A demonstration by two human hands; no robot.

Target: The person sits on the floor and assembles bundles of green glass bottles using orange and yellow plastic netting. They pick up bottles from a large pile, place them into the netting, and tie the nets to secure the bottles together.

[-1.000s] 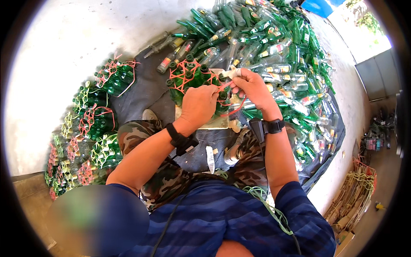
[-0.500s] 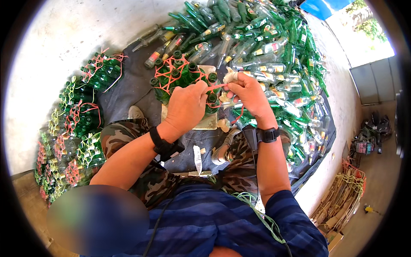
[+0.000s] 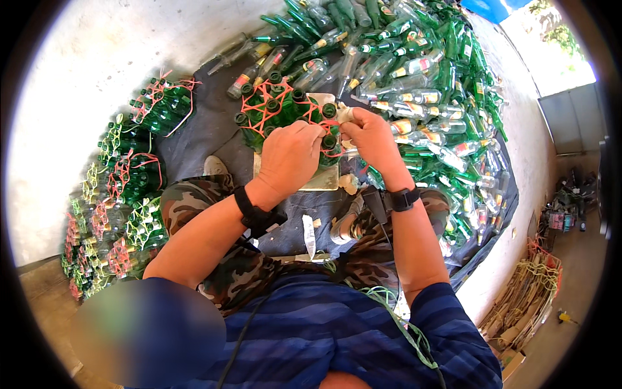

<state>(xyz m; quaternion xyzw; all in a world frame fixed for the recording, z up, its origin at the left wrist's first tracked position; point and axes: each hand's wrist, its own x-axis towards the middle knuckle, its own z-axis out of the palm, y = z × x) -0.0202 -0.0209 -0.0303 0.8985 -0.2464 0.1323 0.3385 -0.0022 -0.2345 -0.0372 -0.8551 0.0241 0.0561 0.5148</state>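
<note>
In front of me stands a bundle of upright green glass bottles [image 3: 283, 115], their necks laced together by a pink-red plastic strap [image 3: 262, 117]. My left hand [image 3: 290, 155] is closed at the near side of the bundle, thumb and forefinger pinched by the strap near the bottle necks. My right hand [image 3: 374, 139] is also pinched closed on the strap, at the bundle's right edge; a pale wrap [image 3: 345, 115] covers one of its fingers. My fingers and knuckles hide parts of the nearest necks. Beneath the bundle lies a pale board [image 3: 329, 179].
Loose green and clear bottles [image 3: 421, 97] are heaped at the back and right on a dark sheet [image 3: 206, 139]. Strapped bottle bundles [image 3: 133, 172] line the left wall. A pale scrap [image 3: 309, 235] lies between my shoes. Green strap [image 3: 402, 321] hangs over my lap.
A strap length stretched between my hands half a second ago; now both hands sit closer to the bottle necks. The whole view has shifted slightly.
</note>
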